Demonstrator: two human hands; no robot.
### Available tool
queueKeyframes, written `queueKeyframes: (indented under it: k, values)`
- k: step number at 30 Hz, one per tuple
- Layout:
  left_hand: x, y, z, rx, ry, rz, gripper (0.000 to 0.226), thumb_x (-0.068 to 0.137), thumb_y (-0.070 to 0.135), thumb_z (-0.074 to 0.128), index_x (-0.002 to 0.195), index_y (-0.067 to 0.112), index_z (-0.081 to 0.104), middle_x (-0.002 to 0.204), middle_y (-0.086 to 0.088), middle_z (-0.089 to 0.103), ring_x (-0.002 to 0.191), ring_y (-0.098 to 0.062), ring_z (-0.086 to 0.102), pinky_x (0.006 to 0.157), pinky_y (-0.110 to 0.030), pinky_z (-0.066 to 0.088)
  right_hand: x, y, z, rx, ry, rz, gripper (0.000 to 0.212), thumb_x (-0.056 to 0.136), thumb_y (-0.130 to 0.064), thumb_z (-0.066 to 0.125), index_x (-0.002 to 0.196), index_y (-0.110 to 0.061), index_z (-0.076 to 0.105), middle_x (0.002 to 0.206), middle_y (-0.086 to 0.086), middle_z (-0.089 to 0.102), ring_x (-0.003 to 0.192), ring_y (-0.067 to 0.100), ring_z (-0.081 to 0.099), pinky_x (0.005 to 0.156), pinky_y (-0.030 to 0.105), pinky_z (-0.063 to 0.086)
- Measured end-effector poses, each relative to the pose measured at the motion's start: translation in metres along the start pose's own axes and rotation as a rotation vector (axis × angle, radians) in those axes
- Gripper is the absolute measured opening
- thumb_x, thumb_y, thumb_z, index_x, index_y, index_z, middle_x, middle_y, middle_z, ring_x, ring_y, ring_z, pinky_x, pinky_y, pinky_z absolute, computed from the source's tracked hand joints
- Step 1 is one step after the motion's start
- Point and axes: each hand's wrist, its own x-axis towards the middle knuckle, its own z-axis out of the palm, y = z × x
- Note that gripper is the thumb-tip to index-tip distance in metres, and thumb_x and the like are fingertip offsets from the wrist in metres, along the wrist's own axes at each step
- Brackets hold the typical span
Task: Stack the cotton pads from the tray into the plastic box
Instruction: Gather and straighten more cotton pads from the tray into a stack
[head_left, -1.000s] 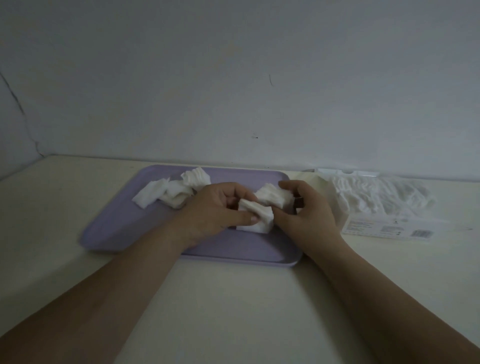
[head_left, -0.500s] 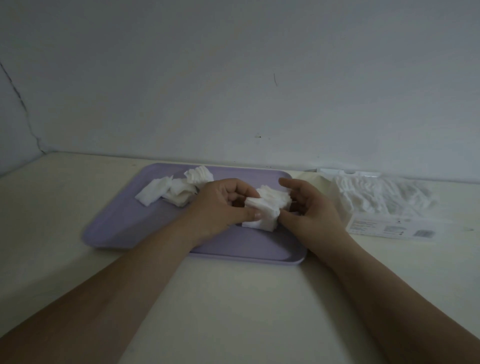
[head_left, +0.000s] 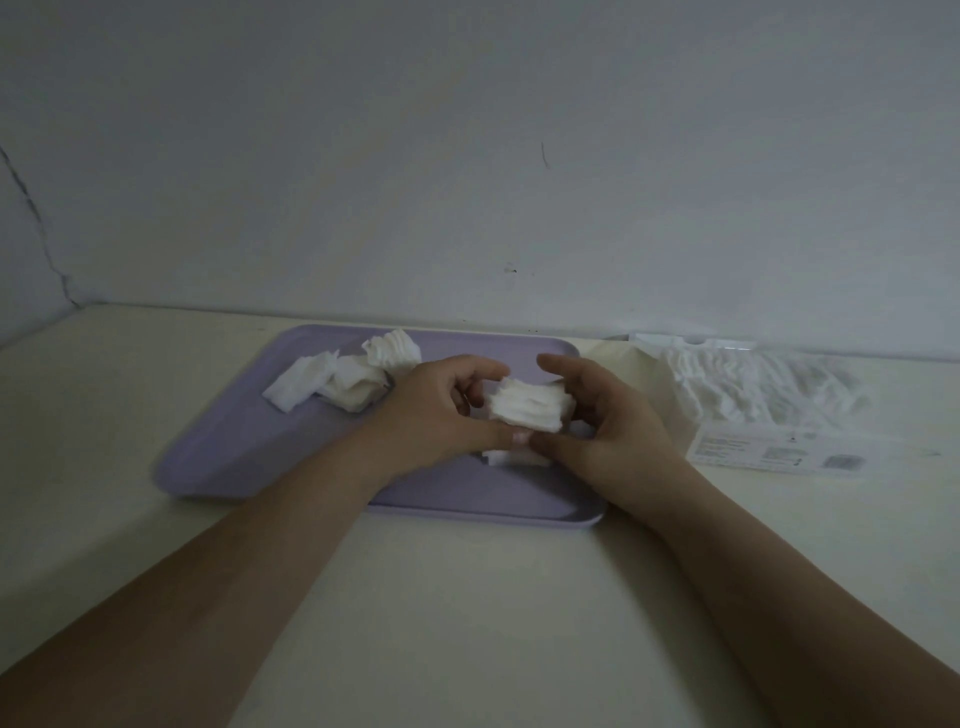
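Left hand (head_left: 436, 410) and right hand (head_left: 613, 431) both clamp one stack of cotton pads (head_left: 530, 413) from opposite sides, just above the tray (head_left: 234, 457). Probably squeezing it to square the edges so it goes in as one block. Loose pads (head_left: 343, 379) lie far-left on tray. Plastic box (head_left: 769, 410) sits right of tray on desk (head_left: 467, 597), pads already inside.

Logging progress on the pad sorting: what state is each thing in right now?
Tray: flat on the table.
Loose pads: unsorted at the tray's far left.
Stack: held over the tray.
Pads beneath: lying on the tray.
Left grip: holds the stack's left side.
Right grip: holds its right side.
Box: right of the tray, pads already inside.
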Motion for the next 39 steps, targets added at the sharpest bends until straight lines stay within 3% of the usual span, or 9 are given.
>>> queueKeyframes:
  k: [3, 6, 15, 22, 27, 30, 34, 37, 39]
  values:
    - [-0.003, 0.008, -0.006, -0.06, -0.155, -0.02, 0.05, 0.068, 0.024, 0.097, 0.113, 0.025, 0.075, 0.106, -0.023, 0.073, 0.086, -0.02, 0.068, 0.082, -0.049, 0.063, 0.001, 0.002, -0.001, -0.075, 0.003, -0.049, 0.066, 0.078, -0.001, 0.078, 0.123, -0.045, 0.058, 0.115, -0.011, 0.069, 0.104, 0.005, 0.068, 0.098, 0.025, 0.053]
    - [-0.003, 0.01, -0.005, -0.058, -0.129, -0.024, 0.05, 0.062, 0.034, 0.095, 0.105, 0.019, 0.075, 0.102, -0.03, 0.071, 0.083, -0.021, 0.062, 0.079, -0.046, 0.055, 0.0, 0.0, 0.002, -0.131, 0.0, -0.075, 0.065, 0.08, -0.002, 0.073, 0.128, -0.043, 0.055, 0.12, -0.014, 0.065, 0.109, 0.003, 0.062, 0.099, 0.018, 0.045]
    - [-0.001, 0.014, -0.009, 0.008, -0.201, -0.124, 0.059, 0.054, 0.039, 0.094, 0.105, 0.023, 0.07, 0.09, -0.019, 0.077, 0.076, -0.018, 0.064, 0.076, -0.038, 0.045, -0.004, -0.015, 0.009, -0.126, -0.078, 0.027, 0.075, 0.084, 0.001, 0.064, 0.152, -0.023, 0.04, 0.136, -0.002, 0.056, 0.119, 0.009, 0.056, 0.095, 0.01, 0.041]
    - [-0.002, 0.018, 0.001, 0.114, -0.139, -0.057, 0.056, 0.054, 0.046, 0.085, 0.104, 0.025, 0.069, 0.095, -0.006, 0.079, 0.094, -0.035, 0.075, 0.086, -0.059, 0.059, -0.007, -0.023, 0.018, -0.042, -0.186, 0.135, 0.092, 0.083, 0.01, 0.047, 0.159, -0.033, 0.021, 0.136, -0.004, 0.041, 0.122, 0.017, 0.053, 0.091, 0.021, 0.043]
    - [-0.008, 0.022, 0.003, 0.119, -0.08, -0.047, 0.035, 0.073, 0.026, 0.089, 0.101, 0.022, 0.068, 0.087, 0.0, 0.076, 0.073, -0.013, 0.07, 0.069, -0.035, 0.055, -0.008, -0.023, 0.013, 0.047, -0.115, 0.105, 0.086, 0.085, 0.014, 0.052, 0.157, -0.026, 0.027, 0.135, -0.005, 0.052, 0.119, 0.01, 0.054, 0.092, 0.009, 0.044]
    - [-0.011, 0.029, 0.0, 0.123, 0.019, 0.004, 0.034, 0.069, 0.027, 0.092, 0.095, 0.026, 0.071, 0.092, 0.007, 0.068, 0.071, -0.002, 0.059, 0.066, -0.02, 0.044, -0.006, -0.029, 0.008, 0.082, 0.0, 0.066, 0.074, 0.084, 0.003, 0.063, 0.15, -0.021, 0.042, 0.118, -0.004, 0.06, 0.106, 0.013, 0.063, 0.095, 0.022, 0.05]
    - [-0.015, 0.046, 0.0, -0.072, 0.05, 0.005, 0.04, 0.07, 0.022, 0.092, 0.105, 0.018, 0.072, 0.112, 0.002, 0.076, 0.104, -0.014, 0.071, 0.09, -0.031, 0.056, -0.004, -0.043, -0.004, 0.34, 0.066, 0.152, 0.079, 0.061, -0.007, 0.063, 0.138, -0.02, 0.053, 0.114, 0.007, 0.064, 0.1, 0.021, 0.069, 0.081, 0.029, 0.058]
    - [-0.013, 0.062, 0.007, -0.261, 0.046, -0.014, 0.044, 0.069, 0.018, 0.086, 0.109, 0.013, 0.068, 0.109, -0.015, 0.078, 0.095, -0.022, 0.072, 0.082, -0.039, 0.059, -0.003, -0.056, -0.017, 0.437, 0.092, 0.194, 0.083, 0.057, -0.005, 0.062, 0.139, -0.013, 0.053, 0.121, 0.01, 0.066, 0.103, 0.017, 0.069, 0.083, 0.028, 0.057]
    - [-0.009, 0.073, 0.01, -0.271, 0.046, -0.009, 0.041, 0.079, 0.016, 0.085, 0.116, 0.016, 0.067, 0.11, -0.011, 0.078, 0.094, -0.021, 0.072, 0.073, -0.036, 0.057, -0.003, -0.063, -0.031, 0.43, 0.051, 0.227, 0.079, 0.06, -0.009, 0.067, 0.138, -0.012, 0.055, 0.125, 0.012, 0.067, 0.11, 0.024, 0.069, 0.094, 0.038, 0.058]
